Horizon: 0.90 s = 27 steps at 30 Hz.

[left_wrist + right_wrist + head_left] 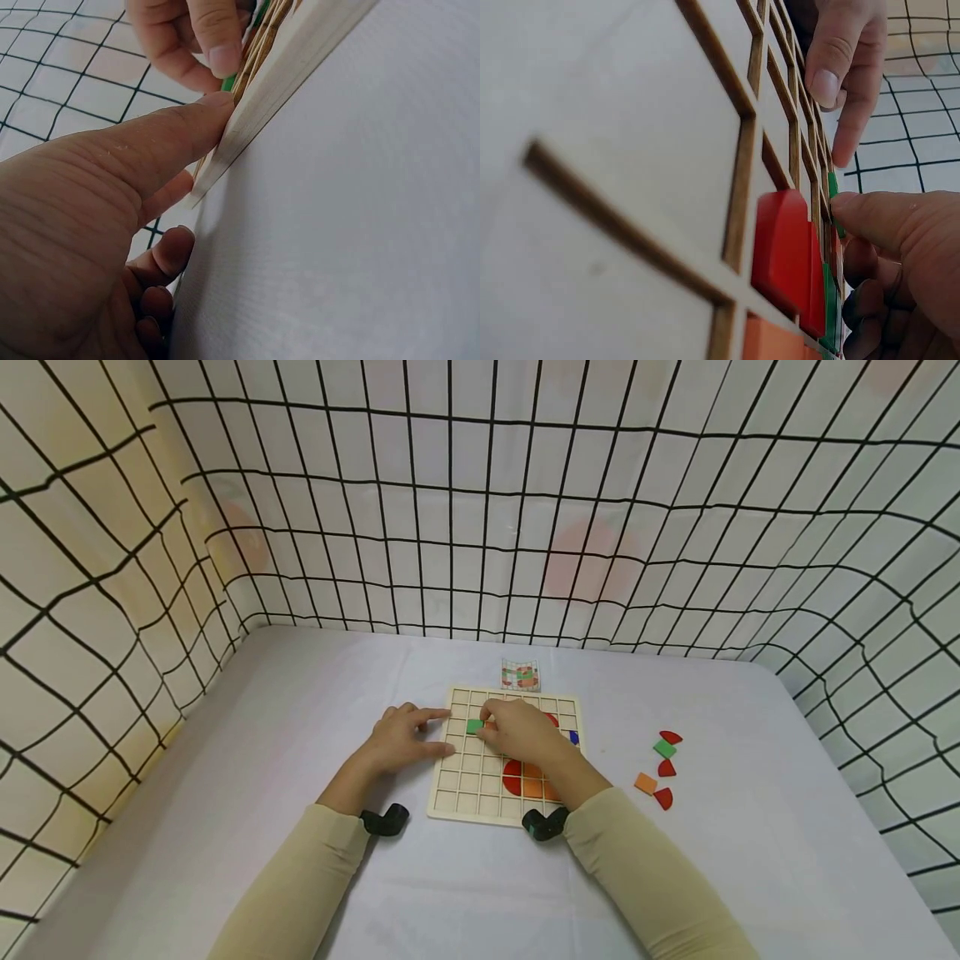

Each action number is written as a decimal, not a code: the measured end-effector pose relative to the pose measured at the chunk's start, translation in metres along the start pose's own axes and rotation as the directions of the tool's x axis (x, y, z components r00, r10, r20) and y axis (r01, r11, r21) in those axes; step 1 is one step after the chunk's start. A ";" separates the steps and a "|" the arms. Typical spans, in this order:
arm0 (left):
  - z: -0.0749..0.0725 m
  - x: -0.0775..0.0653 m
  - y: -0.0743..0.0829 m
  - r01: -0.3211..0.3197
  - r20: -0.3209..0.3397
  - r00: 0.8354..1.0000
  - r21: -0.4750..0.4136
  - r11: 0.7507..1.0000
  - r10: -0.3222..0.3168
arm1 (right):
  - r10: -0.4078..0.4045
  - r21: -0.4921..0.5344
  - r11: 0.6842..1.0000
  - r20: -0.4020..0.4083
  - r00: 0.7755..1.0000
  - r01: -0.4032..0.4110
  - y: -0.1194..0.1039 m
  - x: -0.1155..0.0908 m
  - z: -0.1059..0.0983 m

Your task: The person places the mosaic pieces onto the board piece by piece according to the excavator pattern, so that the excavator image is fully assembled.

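Observation:
A wooden grid board (455, 785) lies on the white table, with colored pieces in some of its cells. My left hand (397, 739) is at its left edge; the thumb and index finger reach the rim, spread apart. Above the board, my right hand (519, 729) pinches a small green square piece (474, 727) with thumb and index finger. An orange piece (490, 725) shows partly beneath those fingers. In the right wrist view the thumb touches the green piece (834, 196). Red pieces (512, 778) and orange pieces (532, 782) sit nearer the front, partly behind my right forearm.
A small printed pattern card (521, 675) lies behind the board. To the right are loose pieces: a green square (664, 749), an orange square (646, 783) and several red quarter-circles (663, 798). Black wire mesh (450, 539) borders the table's back and sides.

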<state>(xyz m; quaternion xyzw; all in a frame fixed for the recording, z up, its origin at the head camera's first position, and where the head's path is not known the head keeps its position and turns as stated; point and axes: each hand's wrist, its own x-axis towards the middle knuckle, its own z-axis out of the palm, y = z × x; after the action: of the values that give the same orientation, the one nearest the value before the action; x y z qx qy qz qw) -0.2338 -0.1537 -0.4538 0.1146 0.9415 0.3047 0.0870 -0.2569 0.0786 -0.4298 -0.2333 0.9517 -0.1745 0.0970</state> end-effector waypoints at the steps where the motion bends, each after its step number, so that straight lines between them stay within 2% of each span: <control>1: 0.000 0.000 0.001 0.001 -0.001 1.000 0.000 1.000 -0.001 | 0.003 -0.001 1.000 0.001 1.000 -0.003 0.000 0.001 0.000; 16: 0.001 0.000 0.001 -0.002 -0.005 1.000 0.007 1.000 0.002 | 0.008 -0.001 1.000 0.004 1.000 -0.008 0.003 -0.005 -0.007; 23: 0.001 0.000 0.002 0.000 -0.003 1.000 0.011 1.000 0.000 | 0.041 0.043 0.998 -0.030 0.999 -0.039 0.027 -0.014 -0.019; 27: 0.001 0.000 0.002 0.001 -0.002 1.000 0.015 1.000 -0.001 | 0.107 0.040 0.994 -0.041 0.993 -0.105 0.048 -0.023 -0.028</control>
<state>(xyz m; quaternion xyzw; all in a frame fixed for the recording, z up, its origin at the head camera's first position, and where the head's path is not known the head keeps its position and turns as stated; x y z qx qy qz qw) -0.2333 -0.1519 -0.4535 0.1147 0.9440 0.2975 0.0852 -0.2639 0.1370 -0.4197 -0.1767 0.9611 -0.1922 0.0901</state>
